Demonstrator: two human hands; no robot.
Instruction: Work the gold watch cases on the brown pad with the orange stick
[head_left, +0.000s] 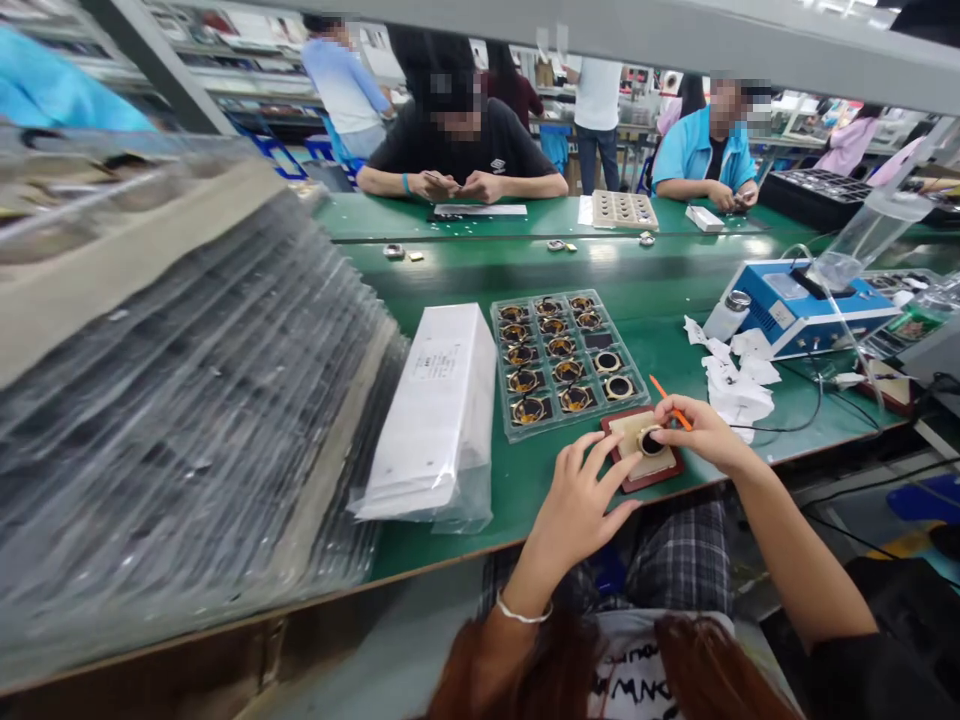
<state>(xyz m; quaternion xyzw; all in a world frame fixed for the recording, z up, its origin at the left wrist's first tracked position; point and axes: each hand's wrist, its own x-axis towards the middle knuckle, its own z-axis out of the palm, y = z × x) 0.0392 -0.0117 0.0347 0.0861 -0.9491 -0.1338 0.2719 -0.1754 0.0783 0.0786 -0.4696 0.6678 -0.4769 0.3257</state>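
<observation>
A round watch case with a dark face and pale gold rim sits on a cream block with a reddish-brown base. My left hand is open, fingers spread, its fingertips on the block's left side by the case. From the right, my right hand reaches in with thumb and fingertips at the case's edge. A thin orange stick is tucked in that hand and points up and left. Behind the block lies a clear tray of watch parts in several compartments.
Left of the tray stands a long white box in plastic wrap. A tall stack of clear trays fills the left. At right are crumpled white tissues, a small bottle and a blue machine with cables. Co-workers sit across the green bench.
</observation>
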